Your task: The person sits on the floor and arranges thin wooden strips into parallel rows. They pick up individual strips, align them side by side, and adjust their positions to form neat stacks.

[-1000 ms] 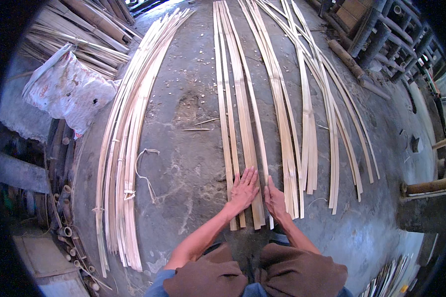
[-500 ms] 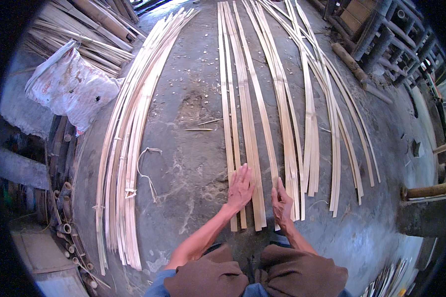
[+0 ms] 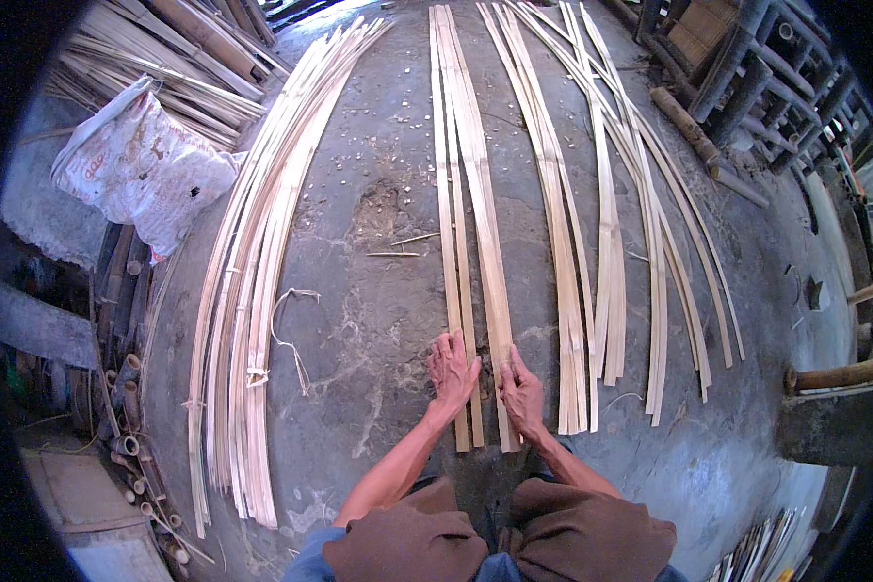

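Long, pale split bamboo strips lie lengthwise on the floor in front of me. My left hand is over the near part of a narrow pair of strips, fingers bent around their edges. Just to its right, my right hand is closed along the right edge of a wider group of strips, its thumb side on top. The near ends of both groups show below my hands, close to my knees. A thin gap runs between the two groups. My fingertips are partly hidden under the strips.
On the left lies a tied bamboo bundle, with a loose tie beside it. More strips fan out on the right. A white sack and bamboo poles stand at far left; a bamboo frame is at far right.
My right hand has moved left, bringing the separate strip against the wider group. My left hand has shifted slightly left and nearer, from lying flat to bent fingers on the narrow pair.
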`<control>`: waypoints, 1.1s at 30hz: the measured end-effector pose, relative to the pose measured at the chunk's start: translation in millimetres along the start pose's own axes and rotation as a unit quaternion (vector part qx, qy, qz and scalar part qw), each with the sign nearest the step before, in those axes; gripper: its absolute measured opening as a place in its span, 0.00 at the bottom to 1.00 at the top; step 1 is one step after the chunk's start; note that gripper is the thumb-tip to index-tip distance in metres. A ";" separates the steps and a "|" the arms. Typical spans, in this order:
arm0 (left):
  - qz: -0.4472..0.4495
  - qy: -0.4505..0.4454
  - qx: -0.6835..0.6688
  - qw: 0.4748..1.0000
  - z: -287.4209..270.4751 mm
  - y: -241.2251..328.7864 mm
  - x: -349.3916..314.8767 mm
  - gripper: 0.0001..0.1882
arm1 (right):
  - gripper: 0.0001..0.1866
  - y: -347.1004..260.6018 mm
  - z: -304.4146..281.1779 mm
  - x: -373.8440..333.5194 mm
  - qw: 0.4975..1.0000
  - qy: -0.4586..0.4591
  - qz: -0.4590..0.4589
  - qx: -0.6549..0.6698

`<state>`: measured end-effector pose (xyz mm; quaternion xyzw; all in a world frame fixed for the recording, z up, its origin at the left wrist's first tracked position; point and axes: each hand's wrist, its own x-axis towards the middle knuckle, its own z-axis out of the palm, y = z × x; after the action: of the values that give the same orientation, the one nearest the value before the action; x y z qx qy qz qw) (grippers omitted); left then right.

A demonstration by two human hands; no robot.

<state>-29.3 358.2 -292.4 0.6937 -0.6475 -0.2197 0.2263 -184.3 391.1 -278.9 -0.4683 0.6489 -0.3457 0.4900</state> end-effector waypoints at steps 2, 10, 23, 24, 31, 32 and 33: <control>0.010 0.016 -0.043 0.999 2.3 -7.4 -0.3 0.40 | 0.28 -10.8 6.3 -3.6 0.999 -0.013 0.005 0.037; -0.029 0.078 -0.198 0.977 15.2 -7.5 -1.3 0.42 | 0.27 -3.9 8.3 -6.7 1.000 -0.011 -0.023 0.004; -0.219 0.011 -0.594 0.774 17.6 -14.9 46.8 0.11 | 0.26 -16.3 17.4 7.5 1.000 -0.016 0.004 0.022; -0.227 0.007 -0.579 0.783 20.5 -16.0 48.8 0.11 | 0.27 -11.5 18.3 5.6 0.999 -0.017 0.015 0.024; -0.268 -0.045 -0.536 0.799 15.0 -28.3 21.3 0.11 | 0.29 -2.2 29.9 -11.3 0.994 -0.022 0.027 0.101; -0.275 -0.049 -0.556 0.783 15.7 -25.5 16.3 0.11 | 0.29 1.8 31.0 -10.7 0.997 -0.021 0.022 0.076; -0.281 -0.054 -0.575 0.766 17.9 -20.9 11.3 0.11 | 0.29 10.0 33.1 -9.9 0.998 -0.020 0.017 0.051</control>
<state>-22.6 347.7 -319.4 0.5714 -0.1870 -0.6422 0.4755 -154.4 404.0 -294.2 -0.4380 0.6285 -0.3607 0.5320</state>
